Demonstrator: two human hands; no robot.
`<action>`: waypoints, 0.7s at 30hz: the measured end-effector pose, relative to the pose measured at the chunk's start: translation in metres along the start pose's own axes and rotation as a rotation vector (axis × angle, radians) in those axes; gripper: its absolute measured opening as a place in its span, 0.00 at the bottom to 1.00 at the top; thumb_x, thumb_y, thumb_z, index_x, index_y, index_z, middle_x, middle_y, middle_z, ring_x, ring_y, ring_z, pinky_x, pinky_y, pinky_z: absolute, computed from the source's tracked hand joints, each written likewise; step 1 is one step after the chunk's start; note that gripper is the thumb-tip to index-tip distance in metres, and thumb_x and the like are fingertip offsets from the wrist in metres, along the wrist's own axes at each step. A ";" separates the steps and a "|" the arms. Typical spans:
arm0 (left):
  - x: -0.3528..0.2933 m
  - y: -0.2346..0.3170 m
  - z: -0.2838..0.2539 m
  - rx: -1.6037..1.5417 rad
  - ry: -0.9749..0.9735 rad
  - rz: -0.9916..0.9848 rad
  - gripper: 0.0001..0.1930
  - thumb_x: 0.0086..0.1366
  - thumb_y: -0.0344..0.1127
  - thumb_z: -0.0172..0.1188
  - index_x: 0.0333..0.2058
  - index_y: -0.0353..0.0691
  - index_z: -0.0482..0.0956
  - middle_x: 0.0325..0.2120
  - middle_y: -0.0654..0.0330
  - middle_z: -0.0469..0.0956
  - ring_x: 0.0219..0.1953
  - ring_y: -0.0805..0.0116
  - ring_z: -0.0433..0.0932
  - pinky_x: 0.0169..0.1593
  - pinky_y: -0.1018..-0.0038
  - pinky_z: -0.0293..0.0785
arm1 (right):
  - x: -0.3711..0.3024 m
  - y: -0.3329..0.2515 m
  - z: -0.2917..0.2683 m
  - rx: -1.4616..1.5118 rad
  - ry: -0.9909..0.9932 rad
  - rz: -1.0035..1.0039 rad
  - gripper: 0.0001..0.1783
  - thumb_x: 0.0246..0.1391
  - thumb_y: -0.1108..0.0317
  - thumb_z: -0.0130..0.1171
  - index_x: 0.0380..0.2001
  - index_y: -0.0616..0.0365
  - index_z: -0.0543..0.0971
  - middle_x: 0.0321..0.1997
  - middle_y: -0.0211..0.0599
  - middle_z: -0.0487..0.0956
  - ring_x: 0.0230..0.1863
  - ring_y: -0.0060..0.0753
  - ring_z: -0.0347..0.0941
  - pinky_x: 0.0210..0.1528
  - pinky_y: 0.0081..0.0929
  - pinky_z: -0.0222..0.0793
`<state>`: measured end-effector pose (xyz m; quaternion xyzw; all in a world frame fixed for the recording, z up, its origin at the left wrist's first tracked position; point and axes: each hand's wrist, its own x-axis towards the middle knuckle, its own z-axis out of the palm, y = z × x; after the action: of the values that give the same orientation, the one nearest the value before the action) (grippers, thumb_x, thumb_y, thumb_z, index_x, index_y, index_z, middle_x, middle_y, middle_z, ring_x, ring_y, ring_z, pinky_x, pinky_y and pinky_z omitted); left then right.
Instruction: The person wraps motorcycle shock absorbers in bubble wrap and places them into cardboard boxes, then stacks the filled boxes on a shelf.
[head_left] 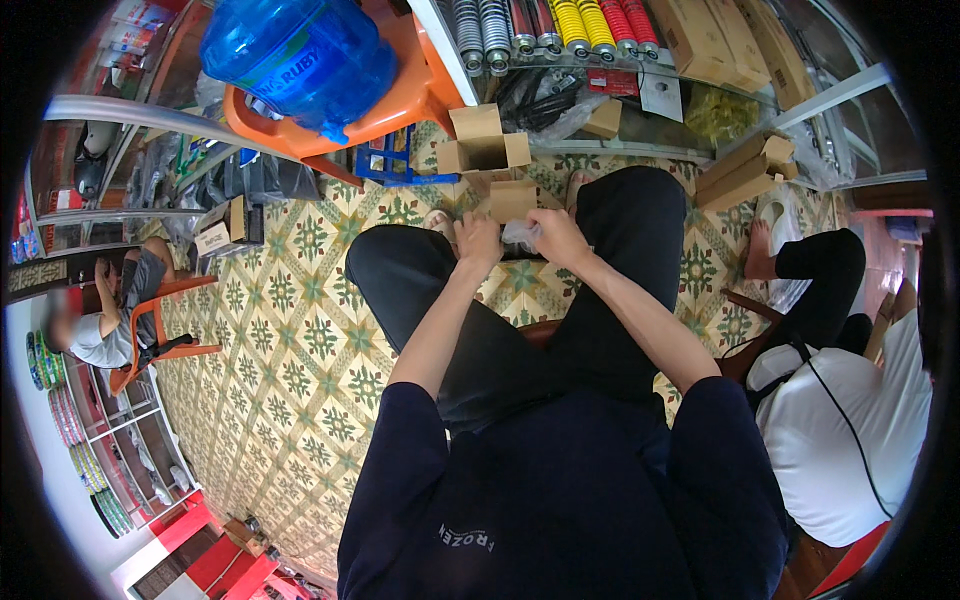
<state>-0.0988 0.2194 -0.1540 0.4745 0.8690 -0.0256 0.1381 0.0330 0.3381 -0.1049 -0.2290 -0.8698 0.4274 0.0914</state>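
Note:
Between my knees, my right hand (560,238) pinches a crumpled piece of clear plastic wrap (520,234). My left hand (478,241) is beside it, fingers curled downward; what they grip is hidden. A brown cardboard flap (513,198) stands up just beyond both hands. Something dark shows below the plastic, too covered to name. Farther off on the floor is an open cardboard box (485,152) with its flaps spread.
An orange plastic chair (430,88) bears a blue water jug (300,65). Beside it is a small blue stool (385,165). Shock absorbers (595,25) line the display case ahead. Another person (845,420) sits close on my right; one (105,325) sits far left.

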 end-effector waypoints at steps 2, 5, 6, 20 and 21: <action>-0.001 0.001 -0.003 -0.014 0.029 0.043 0.13 0.44 0.36 0.67 0.31 0.41 0.83 0.38 0.55 0.78 0.49 0.55 0.68 0.49 0.62 0.63 | 0.002 0.002 -0.001 0.047 0.012 0.016 0.11 0.40 0.79 0.54 0.31 0.64 0.78 0.32 0.55 0.79 0.37 0.57 0.75 0.40 0.42 0.71; 0.000 0.003 -0.001 0.059 -0.017 0.099 0.19 0.42 0.37 0.70 0.36 0.39 0.81 0.40 0.55 0.75 0.48 0.55 0.67 0.50 0.62 0.63 | 0.004 0.005 0.001 0.044 -0.016 0.022 0.12 0.41 0.78 0.53 0.32 0.65 0.78 0.33 0.56 0.78 0.39 0.58 0.75 0.41 0.42 0.71; -0.002 0.001 0.003 0.018 0.058 0.118 0.20 0.42 0.39 0.70 0.37 0.38 0.81 0.42 0.54 0.73 0.49 0.55 0.67 0.50 0.62 0.63 | 0.004 0.005 0.000 0.046 -0.019 0.020 0.12 0.41 0.78 0.53 0.32 0.65 0.78 0.33 0.56 0.78 0.39 0.58 0.75 0.41 0.42 0.71; -0.006 0.001 0.023 0.062 -0.045 0.049 0.23 0.43 0.42 0.68 0.40 0.41 0.81 0.43 0.53 0.71 0.49 0.55 0.68 0.50 0.63 0.62 | 0.003 0.016 0.010 0.024 -0.060 -0.050 0.11 0.47 0.75 0.50 0.34 0.66 0.78 0.32 0.59 0.77 0.38 0.62 0.73 0.42 0.46 0.69; -0.004 0.001 0.027 0.184 -0.072 0.088 0.20 0.43 0.41 0.68 0.37 0.42 0.82 0.42 0.54 0.72 0.48 0.56 0.70 0.49 0.64 0.63 | 0.003 0.017 0.013 0.019 -0.060 -0.056 0.11 0.47 0.75 0.50 0.34 0.66 0.78 0.32 0.59 0.77 0.38 0.62 0.73 0.42 0.46 0.69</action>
<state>-0.0904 0.2122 -0.1794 0.5216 0.8358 -0.1162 0.1261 0.0312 0.3395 -0.1262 -0.1909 -0.8740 0.4397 0.0792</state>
